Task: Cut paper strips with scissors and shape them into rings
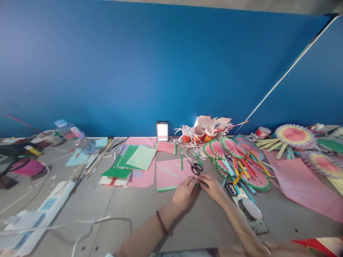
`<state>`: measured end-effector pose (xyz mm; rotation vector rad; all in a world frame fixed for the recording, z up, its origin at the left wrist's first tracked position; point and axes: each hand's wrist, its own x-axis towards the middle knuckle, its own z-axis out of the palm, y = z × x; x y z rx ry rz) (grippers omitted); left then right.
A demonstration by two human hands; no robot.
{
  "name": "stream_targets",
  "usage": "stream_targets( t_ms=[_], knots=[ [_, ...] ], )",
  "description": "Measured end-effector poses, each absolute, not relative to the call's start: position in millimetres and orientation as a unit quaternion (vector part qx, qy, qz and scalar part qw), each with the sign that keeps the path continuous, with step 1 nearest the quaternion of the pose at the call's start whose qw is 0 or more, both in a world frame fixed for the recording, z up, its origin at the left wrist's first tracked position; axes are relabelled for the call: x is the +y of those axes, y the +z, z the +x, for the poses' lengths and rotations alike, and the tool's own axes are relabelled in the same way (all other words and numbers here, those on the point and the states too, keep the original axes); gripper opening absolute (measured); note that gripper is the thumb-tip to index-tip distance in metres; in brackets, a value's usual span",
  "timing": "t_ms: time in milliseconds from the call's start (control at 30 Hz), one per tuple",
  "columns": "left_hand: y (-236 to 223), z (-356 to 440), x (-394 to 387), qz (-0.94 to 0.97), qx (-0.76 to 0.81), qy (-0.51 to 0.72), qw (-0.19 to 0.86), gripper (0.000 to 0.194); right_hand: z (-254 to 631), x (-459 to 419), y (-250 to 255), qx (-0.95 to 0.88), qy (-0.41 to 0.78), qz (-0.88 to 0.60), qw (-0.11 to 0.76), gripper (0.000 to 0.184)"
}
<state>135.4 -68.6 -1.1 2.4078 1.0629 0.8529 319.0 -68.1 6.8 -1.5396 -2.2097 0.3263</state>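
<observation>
My left hand [184, 194], with a dark red bead bracelet on its wrist, meets my right hand [213, 187] at the fingertips above the grey table. Both are closed in a pinch. A small green bit and a slim dark thing show between the fingers, too small to name. Just beyond them lie black-handled scissors [197, 168], beside a pink paper sheet [170, 175] with a green edge and pale strips on it. A thin green paper strip [182, 159] rests at that sheet's upper right.
Green and pink paper [142, 157] is piled at left of centre. Pleated paper rosettes [233, 148] and coloured strips spread to the right, near a phone [253, 212] with a white mouse-shaped object. Paper cups [209, 135], a standing phone [162, 131], a bottle [73, 132] and a power strip [48, 210] surround the area.
</observation>
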Motion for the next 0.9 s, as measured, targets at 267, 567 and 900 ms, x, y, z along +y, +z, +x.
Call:
stream_targets(
  t_ms=[267, 567, 900],
  knots=[
    [-8, 135, -66, 0.857, 0.375, 0.291, 0.200, 0.024, 320, -69, 0, -0.783, 0.151, -0.551, 0.244, 0.018],
    [1, 133, -66, 0.851, 0.385, 0.317, 0.166, 0.021, 314, -72, 12, -0.795, 0.134, -0.551, 0.215, 0.014],
    [0, 129, -62, 0.852, 0.404, 0.306, 0.131, 0.016, 302, -70, 54, -0.788, 0.252, -0.521, 0.213, 0.013]
  ],
)
